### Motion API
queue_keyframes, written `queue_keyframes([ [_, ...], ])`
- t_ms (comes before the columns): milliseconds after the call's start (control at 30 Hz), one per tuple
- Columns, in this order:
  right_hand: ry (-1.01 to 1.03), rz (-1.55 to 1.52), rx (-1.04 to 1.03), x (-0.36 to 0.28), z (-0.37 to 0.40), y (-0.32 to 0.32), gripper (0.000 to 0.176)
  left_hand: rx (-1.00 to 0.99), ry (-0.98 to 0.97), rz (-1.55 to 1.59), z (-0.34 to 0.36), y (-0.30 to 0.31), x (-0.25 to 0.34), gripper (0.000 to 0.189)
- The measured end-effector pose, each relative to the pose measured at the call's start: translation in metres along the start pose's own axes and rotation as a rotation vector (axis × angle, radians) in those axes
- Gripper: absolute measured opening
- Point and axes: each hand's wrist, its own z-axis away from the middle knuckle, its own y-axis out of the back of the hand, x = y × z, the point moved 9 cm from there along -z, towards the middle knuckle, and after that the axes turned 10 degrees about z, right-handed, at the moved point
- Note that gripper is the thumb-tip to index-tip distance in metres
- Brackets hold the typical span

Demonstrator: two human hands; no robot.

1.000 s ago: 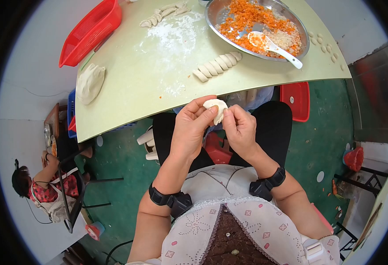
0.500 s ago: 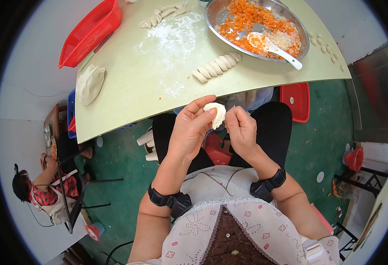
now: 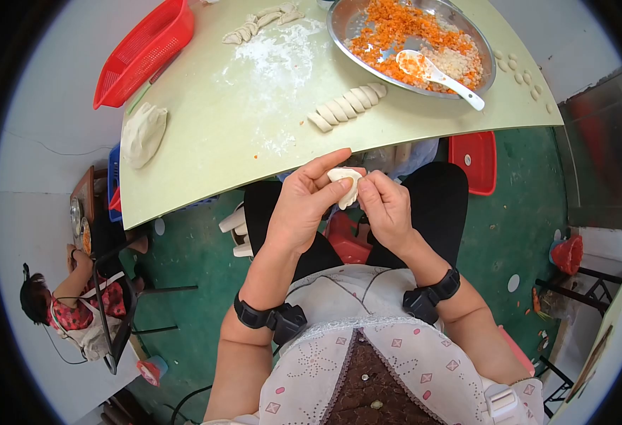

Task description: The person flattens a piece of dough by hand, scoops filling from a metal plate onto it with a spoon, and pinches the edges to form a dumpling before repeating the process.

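Observation:
A small white dumpling point(image 3: 345, 186) is held up between my two hands, just off the table's front edge. My left hand point(image 3: 300, 202) grips it between thumb and fingers, the index finger stretched out past it. On its right side, my right hand point(image 3: 387, 209) pinches the dumpling's edge with thumb and bent fingers. Just beyond on the table lies a row of cut dough pieces point(image 3: 346, 108). Farther back, a metal basin point(image 3: 335, 35) holds chopped orange and pale filling point(image 3: 381, 35), with a white spoon point(image 3: 442, 78) resting in it.
On the table point(image 3: 219, 152) sit a dough lump point(image 3: 144, 136), a red basket point(image 3: 141, 53), twisted dough strips point(image 3: 261, 23) and scattered flour. Small dough pieces point(image 3: 523, 74) lie at the right end. Another person point(image 3: 81, 304) sits at the left. A red tray point(image 3: 474, 163) is below the table.
My right hand has shifted slightly, its thumb now lying along the dumpling's edge. The dumpling has turned a little in my left fingers. Things on the table are unmoved.

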Motion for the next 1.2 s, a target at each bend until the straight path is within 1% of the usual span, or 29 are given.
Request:
queue_keyframes([
  [200, -0.08, 0.065, 0.077, 0.004, 0.005, 0.002, 0.023, 0.069, 0.011, 0.095, 0.0, 0.006, -0.012, 0.041],
  [300, -0.122, 0.012, 0.058, 0.007, 0.01, 0.0, 0.024, 0.106, -0.016, 0.139, 0.002, 0.009, -0.011, 0.043],
  [400, -0.087, -0.297, 0.01, 0.015, 0.014, -0.003, 0.024, 0.121, -0.063, 0.113, 0.003, 0.01, -0.001, 0.045],
  [500, -0.11, -0.122, 0.083, 0.014, 0.009, 0.002, 0.025, 0.092, -0.042, 0.116, 0.004, 0.007, 0.001, 0.047],
  [700, 0.044, 0.049, 0.103, -0.001, 0.007, 0.005, 0.025, 0.049, -0.006, 0.062, 0.004, 0.003, -0.004, 0.048],
  [800, 0.077, 0.046, 0.089, -0.005, 0.007, 0.005, 0.024, 0.056, 0.006, 0.026, 0.004, 0.001, -0.004, 0.049],
  [1000, 0.065, 0.068, 0.087, -0.008, 0.006, 0.005, 0.024, 0.036, -0.007, -0.038, 0.006, -0.004, -0.002, 0.048],
  [1200, -0.011, 0.063, 0.11, 0.001, 0.006, 0.004, 0.025, 0.007, -0.064, -0.034, 0.004, -0.007, -0.001, 0.047],
])
